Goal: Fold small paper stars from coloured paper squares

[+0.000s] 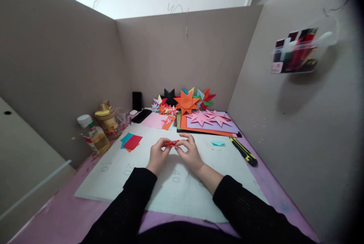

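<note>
A small folded red paper piece (173,143) is held above the white mat, pinched from both sides. My left hand (159,153) has thumb and fingers closed on its left end. On its right end, the thumb and index finger of my right hand (190,153) grip it. The fingers partly cover the paper, so its full folded shape is hidden. To the right lies a folded turquoise paper piece (218,143). Over on the left is a small stack of loose paper with a red sheet (133,142) on top and a blue sheet (125,138) beneath.
A black-and-yellow utility knife (243,152) lies at the right. Orange (187,102) and pink paper stars (200,118) stand and lie at the back, near coloured sheets (153,120). A bottle (98,139), a lidded cup (108,122) and a phone (141,116) are at the left. Grey panels surround the white mat (176,198).
</note>
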A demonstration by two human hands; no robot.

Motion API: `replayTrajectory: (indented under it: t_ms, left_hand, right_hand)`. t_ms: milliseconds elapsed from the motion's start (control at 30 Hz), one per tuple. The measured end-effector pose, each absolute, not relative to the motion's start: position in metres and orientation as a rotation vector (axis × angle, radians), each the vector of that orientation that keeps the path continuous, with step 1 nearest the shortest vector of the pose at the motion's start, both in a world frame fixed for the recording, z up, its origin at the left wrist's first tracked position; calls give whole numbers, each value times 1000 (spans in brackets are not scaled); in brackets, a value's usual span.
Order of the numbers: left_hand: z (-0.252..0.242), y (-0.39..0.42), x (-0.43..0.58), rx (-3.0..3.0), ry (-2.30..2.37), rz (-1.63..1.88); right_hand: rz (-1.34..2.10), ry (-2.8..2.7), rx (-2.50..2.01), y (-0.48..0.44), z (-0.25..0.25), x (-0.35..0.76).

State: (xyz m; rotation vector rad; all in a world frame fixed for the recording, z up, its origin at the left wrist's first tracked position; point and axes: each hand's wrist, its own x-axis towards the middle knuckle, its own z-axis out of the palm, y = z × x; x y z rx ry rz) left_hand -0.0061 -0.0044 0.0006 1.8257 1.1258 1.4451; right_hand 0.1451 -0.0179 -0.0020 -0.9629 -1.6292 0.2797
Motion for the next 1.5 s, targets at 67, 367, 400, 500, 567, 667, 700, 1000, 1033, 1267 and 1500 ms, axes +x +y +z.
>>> replayTrajectory:
  t_ms: [67, 367, 400, 500, 567, 667, 700, 1000, 1033, 1267, 1500]
  left_hand:
    - [-1, -5, -8, 1897, 1152, 1476]
    - [2, -8, -6, 1806, 1119, 1509]
    - [3, -8, -4, 1730, 1095, 1468]
    - [4, -6, 0, 1458, 1046, 1317]
    - [2, -4, 1, 1317, 1026, 1254]
    - [0, -3, 1, 1188, 968, 1213]
    - [-1, -2, 1, 1158, 951, 1205]
    - [0, -5, 1, 1429, 1059, 1346]
    - [1, -6, 1, 1513, 1079, 1387]
    - [-1, -10, -6, 1997, 1260, 1524]
    - [-4, -8, -7, 2230, 1298, 1536]
  right_hand:
    - [231, -1639, -936, -20, -1, 145]
    - [202, -1650, -931, -21, 0, 146]
    - [211, -1640, -938, -20, -1, 146]
    - [251, -1601, -983, -17, -2, 147]
    - [284, -1584, -1012, -15, -2, 147]
    - [326, -1579, -1023, -14, -2, 147]
    - [339, -1578, -1021, -14, -2, 147]
    - [274, -1585, -1008, -16, -1, 145]
    - [262, -1585, -1001, -17, 0, 145]
    - [332, -1568, -993, -19, 4, 144]
    - [449, -1489, -1061, -17, 3, 140]
